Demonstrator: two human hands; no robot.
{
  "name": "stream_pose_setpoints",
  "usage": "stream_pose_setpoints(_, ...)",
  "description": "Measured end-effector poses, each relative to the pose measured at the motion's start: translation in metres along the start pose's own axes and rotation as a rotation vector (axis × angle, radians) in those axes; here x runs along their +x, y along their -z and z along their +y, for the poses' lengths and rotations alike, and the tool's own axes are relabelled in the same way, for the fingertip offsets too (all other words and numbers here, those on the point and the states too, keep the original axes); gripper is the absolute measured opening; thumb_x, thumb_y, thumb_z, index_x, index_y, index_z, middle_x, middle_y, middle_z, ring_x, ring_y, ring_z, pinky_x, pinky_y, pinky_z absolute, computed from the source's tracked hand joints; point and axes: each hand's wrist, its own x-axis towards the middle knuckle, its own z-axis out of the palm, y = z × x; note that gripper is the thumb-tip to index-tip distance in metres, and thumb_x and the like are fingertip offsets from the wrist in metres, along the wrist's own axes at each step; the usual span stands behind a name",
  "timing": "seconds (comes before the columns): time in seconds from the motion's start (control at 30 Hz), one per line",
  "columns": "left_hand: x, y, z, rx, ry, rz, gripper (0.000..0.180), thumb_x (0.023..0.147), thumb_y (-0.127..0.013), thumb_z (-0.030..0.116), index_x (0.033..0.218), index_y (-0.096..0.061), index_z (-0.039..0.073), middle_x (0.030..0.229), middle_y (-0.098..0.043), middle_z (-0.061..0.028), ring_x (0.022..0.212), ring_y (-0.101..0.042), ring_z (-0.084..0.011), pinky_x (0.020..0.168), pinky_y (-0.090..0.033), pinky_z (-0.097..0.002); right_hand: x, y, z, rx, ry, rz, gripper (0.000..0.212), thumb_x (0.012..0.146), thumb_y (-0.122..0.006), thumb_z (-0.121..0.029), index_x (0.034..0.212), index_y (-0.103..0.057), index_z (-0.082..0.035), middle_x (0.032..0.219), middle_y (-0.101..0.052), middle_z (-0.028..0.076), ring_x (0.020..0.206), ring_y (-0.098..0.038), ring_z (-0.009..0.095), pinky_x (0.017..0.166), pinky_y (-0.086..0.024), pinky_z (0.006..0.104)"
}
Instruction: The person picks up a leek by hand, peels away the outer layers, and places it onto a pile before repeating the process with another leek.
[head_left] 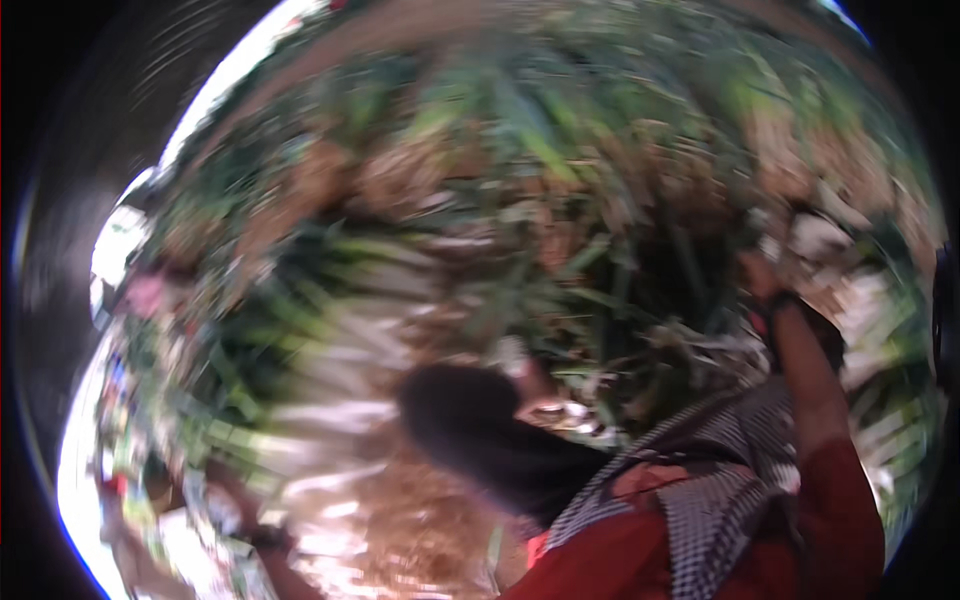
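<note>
Motion blur smears the whole head view. My right hand (762, 272), with a dark band at the wrist, reaches out to the right among leafy green and pale stalks. Its fingers blur into a whitish patch beside it, so any grip is unreadable. At the lower left, my left hand (232, 505) also has a dark wristband. Something pale shows against it, too smeared to name. Between my hands, leek-like stalks (345, 350) lie in a row, with white shafts and green leaves.
Bundles of similar stalks with brown, root-like ends (400, 180) line the far side. Loose green leaves (600, 300) lie scattered in the middle. My dark-clothed knee (460, 405) and checked scarf (690, 500) fill the lower part. Small coloured items (115, 400) blur at the left edge.
</note>
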Motion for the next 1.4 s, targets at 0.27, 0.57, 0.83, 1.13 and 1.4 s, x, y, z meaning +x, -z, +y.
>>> stream_pose_setpoints(0.27, 0.085, -0.06, 0.043, 0.653, 0.098, -0.136, 0.044, 0.092, -0.045, 0.015, 0.133, -0.049, -0.002, 0.126, -0.057, -0.0134, 0.107, -0.057, -0.0251, 0.09, -0.045, -0.0334, 0.011, -0.096, -0.091, 0.432, -0.804, -0.085, 0.024, 0.089, -0.056, -0.023, 0.102, -0.054, -0.003, 0.085, -0.06, 0.011, 0.068, -0.066, 0.024, 0.059, -0.057, 0.037)
stream_pose_setpoints(0.57, 0.017, -0.435, 0.142, -0.235, -0.041, -0.647, 0.041, 0.09, -0.06, 0.007, 0.13, -0.053, 0.003, 0.131, -0.055, -0.0115, 0.121, -0.051, -0.0212, 0.105, -0.038, -0.034, 0.022, -0.198, -0.111, 0.355, -0.81, -0.329, 0.029, 0.093, -0.054, -0.026, 0.106, -0.057, 0.0, 0.087, -0.064, 0.011, 0.068, -0.066, 0.019, 0.059, -0.056, 0.0326)
stream_pose_setpoints(0.83, -0.019, -0.517, 0.142, -0.189, -0.36, -0.857, 0.036, 0.082, -0.065, 0.002, 0.117, -0.058, -0.002, 0.108, -0.064, -0.0155, 0.094, -0.064, -0.0293, 0.081, -0.052, -0.038, 0.072, -0.26, -0.068, -0.514, 0.021, -0.416, 0.021, 0.088, -0.051, -0.015, 0.101, -0.061, -0.002, 0.097, -0.063, 0.023, 0.093, -0.06, 0.041, 0.076, -0.049, 0.0475)
stream_pose_setpoints(1.13, -0.011, -0.511, 0.138, -0.07, -0.302, -0.822, 0.03, 0.073, -0.064, 0.003, 0.102, -0.057, -0.004, 0.088, -0.06, -0.0181, 0.085, -0.061, -0.0379, 0.072, -0.05, -0.0452, 0.103, -0.283, -0.049, -0.195, 0.435, -0.69, 0.045, 0.093, -0.046, -0.005, 0.137, -0.043, -0.003, 0.127, -0.05, 0.018, 0.119, -0.048, 0.03, 0.103, -0.035, 0.0366)
stream_pose_setpoints(1.4, -0.009, -0.515, 0.109, -0.015, -0.354, -0.671, 0.016, 0.078, -0.063, 0.012, 0.087, -0.06, -0.001, 0.083, -0.061, -0.0191, 0.082, -0.061, -0.0383, 0.071, -0.05, -0.0443, -0.007, -0.254, -0.265, -0.325, -0.149, -0.77, 0.038, 0.09, -0.058, -0.017, 0.125, -0.052, -0.004, 0.122, -0.054, 0.014, 0.101, -0.058, 0.024, 0.091, -0.045, 0.0344)
